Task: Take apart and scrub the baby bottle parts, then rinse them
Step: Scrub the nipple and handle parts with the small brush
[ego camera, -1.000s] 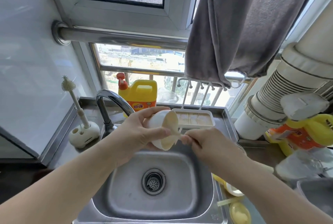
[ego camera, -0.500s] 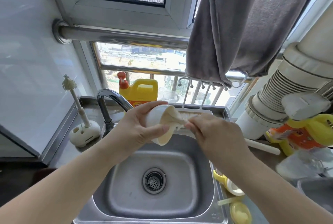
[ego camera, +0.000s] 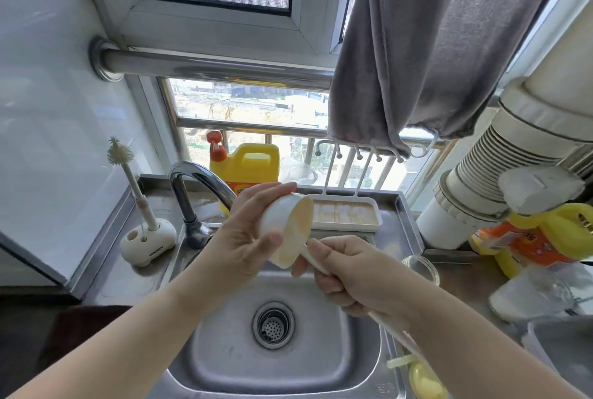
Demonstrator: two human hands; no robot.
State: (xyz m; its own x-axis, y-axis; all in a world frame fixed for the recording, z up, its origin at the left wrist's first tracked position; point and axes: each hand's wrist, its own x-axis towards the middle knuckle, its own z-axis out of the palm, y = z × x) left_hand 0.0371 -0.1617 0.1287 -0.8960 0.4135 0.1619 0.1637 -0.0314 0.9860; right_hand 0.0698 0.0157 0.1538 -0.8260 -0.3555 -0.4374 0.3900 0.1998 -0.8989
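Your left hand [ego camera: 247, 238] holds the white cup-shaped bottle part [ego camera: 284, 228] over the sink [ego camera: 224, 357], thumb across its near side and fingers curled over the top. Its open mouth faces right, toward your right hand [ego camera: 349, 273], so the part's long axis runs from one hand to the other. The right hand is wrapped around a pale brush handle [ego camera: 398, 339]; the handle runs from below your right wrist up to the mouth's lower rim, just beside that thumb. The brush head is hidden, probably inside the part. The right hand is the working one, so I'd judge the scrubbing stroke has to travel leftward along that axis while the left hand keeps the mouth turned to it.

Beyond your left hand arches the tap [ego camera: 199, 187], not visibly running. Farther left a second brush [ego camera: 128, 174] stands in its holder. A yellow jug [ego camera: 245, 164] sits behind the tap.
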